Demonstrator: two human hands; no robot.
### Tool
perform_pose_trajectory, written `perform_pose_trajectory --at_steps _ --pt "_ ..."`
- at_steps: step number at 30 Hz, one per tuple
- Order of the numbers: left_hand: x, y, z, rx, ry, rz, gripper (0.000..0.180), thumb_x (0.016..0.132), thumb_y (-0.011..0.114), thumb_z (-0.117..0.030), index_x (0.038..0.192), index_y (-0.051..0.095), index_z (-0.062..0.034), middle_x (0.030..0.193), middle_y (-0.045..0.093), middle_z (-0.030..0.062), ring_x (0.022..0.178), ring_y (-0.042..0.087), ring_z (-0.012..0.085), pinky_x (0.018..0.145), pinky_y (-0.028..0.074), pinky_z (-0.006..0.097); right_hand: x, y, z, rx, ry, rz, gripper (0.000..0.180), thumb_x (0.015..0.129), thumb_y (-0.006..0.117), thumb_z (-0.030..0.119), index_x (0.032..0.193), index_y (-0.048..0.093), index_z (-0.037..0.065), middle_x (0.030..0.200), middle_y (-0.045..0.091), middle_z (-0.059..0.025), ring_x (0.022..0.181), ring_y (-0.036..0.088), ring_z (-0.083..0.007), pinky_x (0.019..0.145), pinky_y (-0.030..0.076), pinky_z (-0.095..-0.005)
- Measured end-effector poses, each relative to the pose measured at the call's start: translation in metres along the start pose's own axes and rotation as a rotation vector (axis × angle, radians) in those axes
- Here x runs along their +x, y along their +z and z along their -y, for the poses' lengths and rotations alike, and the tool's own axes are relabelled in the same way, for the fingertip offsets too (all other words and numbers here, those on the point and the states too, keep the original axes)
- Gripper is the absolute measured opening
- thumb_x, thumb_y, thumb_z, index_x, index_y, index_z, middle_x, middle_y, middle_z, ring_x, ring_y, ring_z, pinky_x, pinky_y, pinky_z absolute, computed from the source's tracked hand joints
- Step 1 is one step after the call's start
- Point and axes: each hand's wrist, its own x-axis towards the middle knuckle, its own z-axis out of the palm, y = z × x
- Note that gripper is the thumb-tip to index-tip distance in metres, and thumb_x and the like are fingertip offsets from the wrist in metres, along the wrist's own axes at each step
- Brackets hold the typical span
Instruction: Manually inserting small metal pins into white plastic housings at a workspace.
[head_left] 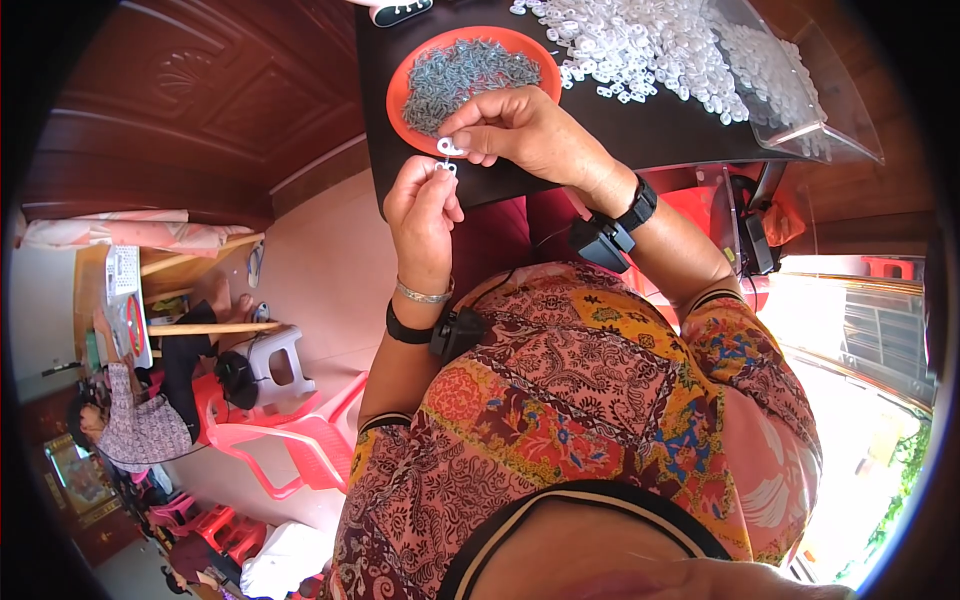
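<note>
My left hand (424, 215) is closed, pinching a small white plastic piece (446, 168) with holes between thumb and fingertips. Just above it, my right hand (530, 135) pinches another white plastic piece with a hole (447, 147). A thin grey pin seems to run between the two pieces, too small to make out well. Both hands meet over the near rim of an orange basin (550, 75), which holds a heap of small grey metal nails or screws (465, 78). Beyond my right hand, a large pile of similar white plastic pieces (640, 50) lies on the dark table (690, 140).
A clear plastic panel (800, 60) stands at the pile's right. The tip of a black-and-white shoe (400, 10) shows at the far edge. A red plastic chair (290, 440) and a grey stool (280, 365) stand to my left, where another person (150, 425) sits.
</note>
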Motion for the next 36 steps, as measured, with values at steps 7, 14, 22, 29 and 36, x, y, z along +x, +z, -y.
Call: perform_pose_trajectory --at_steps 7,14,22,29,36 --pt "-0.0004 -0.0007 -0.0011 0.006 -0.011 0.013 0.014 0.087 0.054 -0.012 0.075 0.051 -0.0049 0.059 0.046 -0.0019 0.048 0.041 0.0043 0.044 0.028 0.019 -0.0005 0.0 -0.0022 -0.027 -0.018 -0.01 0.016 0.089 0.063 0.012 0.097 0.067 -0.001 0.074 0.062 -0.0001 0.067 0.055 -0.0054 0.062 0.047 -0.0208" --pt "-0.0012 0.0008 -0.0024 0.039 0.005 0.024 0.014 0.087 0.053 -0.011 0.075 0.051 -0.0038 0.058 0.045 -0.0016 0.049 0.04 0.005 0.045 0.03 0.02 -0.0008 -0.001 -0.0024 -0.01 0.025 -0.013 0.016 0.088 0.065 0.014 0.096 0.068 0.0 0.073 0.062 0.0001 0.065 0.054 -0.0055 0.061 0.047 -0.0204" --pt "-0.0009 0.0011 -0.0025 0.041 -0.025 0.016 0.014 0.086 0.053 -0.01 0.074 0.052 -0.0025 0.058 0.045 -0.0012 0.049 0.041 0.0056 0.046 0.032 0.02 -0.0025 0.0 -0.003 -0.044 -0.016 -0.021 0.015 0.088 0.064 0.013 0.095 0.068 0.0 0.073 0.062 0.0 0.065 0.054 -0.0056 0.062 0.047 -0.0206" --pt "-0.0004 -0.0015 -0.0027 0.042 -0.029 0.02 0.014 0.086 0.052 -0.01 0.074 0.052 -0.0026 0.059 0.045 -0.0011 0.049 0.04 0.0056 0.045 0.033 0.02 -0.0012 0.0001 -0.0007 -0.09 -0.028 -0.028 0.015 0.088 0.064 0.012 0.096 0.068 0.0 0.076 0.065 -0.0011 0.069 0.058 -0.0057 0.063 0.048 -0.0201" --pt "-0.0002 -0.0024 -0.0027 0.059 -0.047 0.031 0.014 0.087 0.052 -0.01 0.074 0.052 -0.0024 0.059 0.045 -0.0014 0.049 0.04 0.0055 0.045 0.032 0.02 -0.0015 -0.0007 -0.0013 -0.02 0.076 0.014 0.014 0.088 0.062 0.007 0.099 0.066 -0.001 0.08 0.064 0.0005 0.069 0.054 -0.0044 0.064 0.045 -0.019"
